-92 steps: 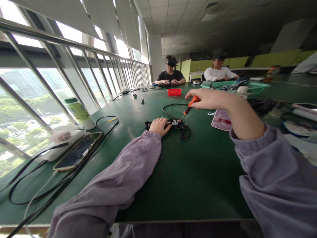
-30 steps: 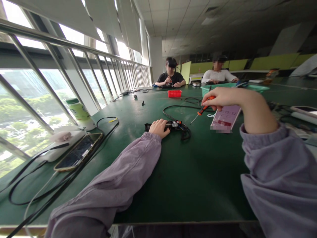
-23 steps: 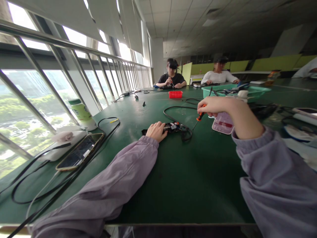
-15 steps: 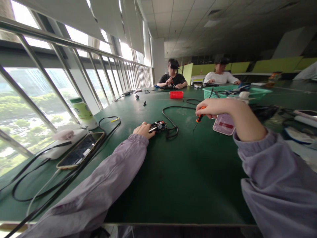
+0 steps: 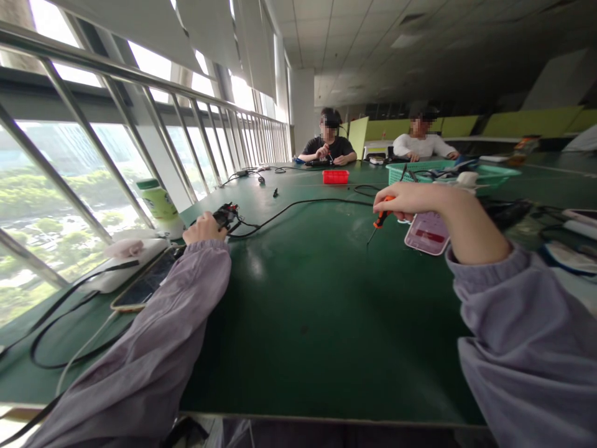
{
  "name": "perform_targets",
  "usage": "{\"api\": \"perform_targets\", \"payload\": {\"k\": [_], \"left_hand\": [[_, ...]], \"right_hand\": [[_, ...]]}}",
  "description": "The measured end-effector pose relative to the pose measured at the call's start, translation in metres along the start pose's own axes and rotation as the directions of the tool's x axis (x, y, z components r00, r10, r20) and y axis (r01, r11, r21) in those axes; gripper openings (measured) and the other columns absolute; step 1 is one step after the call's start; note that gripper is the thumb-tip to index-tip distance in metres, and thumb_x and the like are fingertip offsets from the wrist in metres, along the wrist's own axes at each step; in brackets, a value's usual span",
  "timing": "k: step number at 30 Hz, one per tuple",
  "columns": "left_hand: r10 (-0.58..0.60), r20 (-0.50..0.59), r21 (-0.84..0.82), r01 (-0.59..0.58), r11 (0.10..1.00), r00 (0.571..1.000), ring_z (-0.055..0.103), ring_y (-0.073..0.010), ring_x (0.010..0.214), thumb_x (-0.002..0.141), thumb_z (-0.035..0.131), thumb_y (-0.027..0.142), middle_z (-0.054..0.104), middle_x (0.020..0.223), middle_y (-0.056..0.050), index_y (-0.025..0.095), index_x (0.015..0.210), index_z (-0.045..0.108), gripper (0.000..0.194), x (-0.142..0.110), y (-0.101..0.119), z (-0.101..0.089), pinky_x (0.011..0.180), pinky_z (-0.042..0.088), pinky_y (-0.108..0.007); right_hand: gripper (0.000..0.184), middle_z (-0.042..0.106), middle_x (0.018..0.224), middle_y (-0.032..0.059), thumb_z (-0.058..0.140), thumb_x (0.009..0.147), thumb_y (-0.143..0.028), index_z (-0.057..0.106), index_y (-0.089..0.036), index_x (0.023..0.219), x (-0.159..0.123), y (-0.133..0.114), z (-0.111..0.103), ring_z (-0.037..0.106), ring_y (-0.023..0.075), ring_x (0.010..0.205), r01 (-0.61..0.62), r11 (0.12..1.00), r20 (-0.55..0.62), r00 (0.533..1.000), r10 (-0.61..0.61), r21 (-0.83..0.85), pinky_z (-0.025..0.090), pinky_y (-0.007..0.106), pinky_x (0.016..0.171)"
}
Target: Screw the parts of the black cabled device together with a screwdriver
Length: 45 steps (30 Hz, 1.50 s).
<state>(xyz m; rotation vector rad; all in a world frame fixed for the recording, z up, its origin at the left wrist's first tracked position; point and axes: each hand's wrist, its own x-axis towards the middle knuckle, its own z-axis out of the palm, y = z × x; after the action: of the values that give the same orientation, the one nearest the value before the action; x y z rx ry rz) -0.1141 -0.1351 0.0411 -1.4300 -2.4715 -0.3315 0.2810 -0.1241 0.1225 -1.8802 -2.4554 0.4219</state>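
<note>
At the left of the table, my left hand [image 5: 205,229] is closed around a small black device [image 5: 226,215] with its inner parts and some red bits showing. A black cable [image 5: 298,203] runs from that device across the table to the right. My right hand [image 5: 405,200] grips a screwdriver [image 5: 381,218] with an orange and black handle, its thin shaft slanting down to the left, the tip close to the tabletop. Beside that hand lies a pink-framed phone [image 5: 428,234], partly covered by the wrist.
A green basket [image 5: 396,175] full of tools and a red tray [image 5: 336,177] stand farther back. On the left are a green-capped bottle [image 5: 161,208], a white box [image 5: 112,277], a phone [image 5: 144,287] and cables. Two people [image 5: 329,146] sit across the table [image 5: 326,336].
My left hand has moved left with the black device, drawing its cable out straighter across the table. The right hand still holds the screwdriver in nearly the same place.
</note>
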Motion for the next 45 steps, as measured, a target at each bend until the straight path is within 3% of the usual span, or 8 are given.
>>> {"api": "perform_targets", "payload": {"k": [4, 17, 23, 29, 34, 37, 42, 45], "left_hand": [[0.034, -0.087, 0.025, -0.032, 0.999, 0.996, 0.056, -0.0322, 0.103, 0.081, 0.049, 0.029, 0.055, 0.117, -0.016, 0.012, 0.115, 0.041, 0.039, -0.001, -0.01, 0.001, 0.075, 0.047, -0.042], [0.145, -0.112, 0.099, -0.134, 0.986, 0.983, 0.052, -0.0287, 0.101, 0.077, 0.053, 0.019, 0.054, 0.114, -0.015, 0.015, 0.119, 0.045, 0.042, 0.011, -0.018, 0.018, 0.072, 0.038, -0.033], [0.16, -0.268, 0.13, -0.129, 0.983, 0.95, 0.05, -0.029, 0.098, 0.082, 0.04, 0.019, 0.055, 0.111, -0.016, 0.011, 0.114, 0.05, 0.035, 0.007, -0.015, 0.019, 0.073, 0.033, -0.036], [0.297, -0.417, 0.056, -0.302, 0.952, 0.859, 0.049, -0.0298, 0.101, 0.084, 0.039, 0.023, 0.056, 0.113, -0.015, 0.014, 0.115, 0.051, 0.035, -0.005, 0.002, 0.012, 0.083, 0.031, -0.04], [0.533, -0.342, -0.058, -0.583, 0.81, 0.774, 0.051, -0.0247, 0.109, 0.083, 0.045, 0.022, 0.048, 0.127, -0.011, 0.02, 0.116, 0.052, 0.034, -0.029, 0.043, 0.012, 0.094, 0.034, -0.037], [0.716, -0.276, -0.116, -0.762, 0.637, 0.641, 0.054, -0.0226, 0.106, 0.084, 0.048, 0.025, 0.054, 0.118, -0.009, 0.022, 0.114, 0.054, 0.031, -0.051, 0.081, 0.021, 0.093, 0.038, -0.035], [0.846, -0.246, -0.199, -0.879, 0.434, 0.473, 0.055, -0.0213, 0.105, 0.083, 0.055, 0.031, 0.059, 0.114, -0.009, 0.018, 0.123, 0.05, 0.043, -0.075, 0.131, 0.039, 0.097, 0.039, -0.033], [0.833, -0.229, -0.252, -0.857, 0.449, 0.504, 0.055, -0.0201, 0.109, 0.086, 0.053, 0.032, 0.061, 0.115, -0.007, 0.017, 0.125, 0.05, 0.042, -0.073, 0.139, 0.046, 0.107, 0.03, -0.036]], "right_hand": [[0.023, 0.052, 0.056, -0.0003, 0.046, 0.086, -0.034, 0.059, -0.017, 0.096, 0.002, -0.001, 0.001, 0.05, 0.0111, 0.048, -0.011, 1.0, -0.021, 1.0, 0.012, 0.016, 0.039, 0.023, 0.048], [0.022, 0.054, 0.053, -0.0003, 0.048, 0.085, -0.032, 0.06, -0.016, 0.096, 0.007, 0.004, 0.001, 0.054, 0.0123, 0.046, -0.005, 0.999, -0.048, 0.999, 0.007, 0.046, 0.043, 0.024, 0.05], [0.024, 0.057, 0.054, 0.0003, 0.05, 0.084, -0.033, 0.06, -0.017, 0.098, 0.008, 0.001, 0.004, 0.056, 0.0135, 0.048, 0.0, 0.999, -0.068, 0.998, 0.002, 0.035, 0.044, 0.025, 0.051], [0.024, 0.057, 0.053, -0.0001, 0.052, 0.082, -0.033, 0.06, -0.017, 0.098, 0.007, -0.003, 0.004, 0.057, 0.014, 0.049, 0.003, 1.0, -0.078, 0.997, 0.0, 0.031, 0.043, 0.025, 0.051], [0.026, 0.058, 0.053, 0.0003, 0.055, 0.08, -0.037, 0.062, -0.017, 0.095, 0.008, -0.006, 0.004, 0.056, 0.0139, 0.048, 0.006, 0.999, -0.085, 0.996, -0.001, 0.05, 0.043, 0.026, 0.052], [0.027, 0.059, 0.054, 0.0003, 0.058, 0.079, -0.04, 0.063, -0.018, 0.093, 0.01, -0.007, 0.007, 0.056, 0.0134, 0.049, 0.035, 0.996, -0.064, 0.998, -0.029, 0.088, 0.043, 0.025, 0.052], [0.025, 0.056, 0.052, -0.0009, 0.049, 0.084, -0.039, 0.059, -0.016, 0.084, 0.019, -0.008, 0.019, 0.052, 0.0099, 0.043, 0.103, 0.972, 0.008, 0.994, -0.107, 0.211, 0.045, 0.023, 0.053], [0.027, 0.052, 0.049, -0.0015, 0.046, 0.085, -0.04, 0.058, -0.016, 0.079, 0.024, -0.011, 0.026, 0.049, 0.0089, 0.041, 0.13, 0.976, -0.074, 0.99, -0.119, 0.173, 0.043, 0.022, 0.051]]}}
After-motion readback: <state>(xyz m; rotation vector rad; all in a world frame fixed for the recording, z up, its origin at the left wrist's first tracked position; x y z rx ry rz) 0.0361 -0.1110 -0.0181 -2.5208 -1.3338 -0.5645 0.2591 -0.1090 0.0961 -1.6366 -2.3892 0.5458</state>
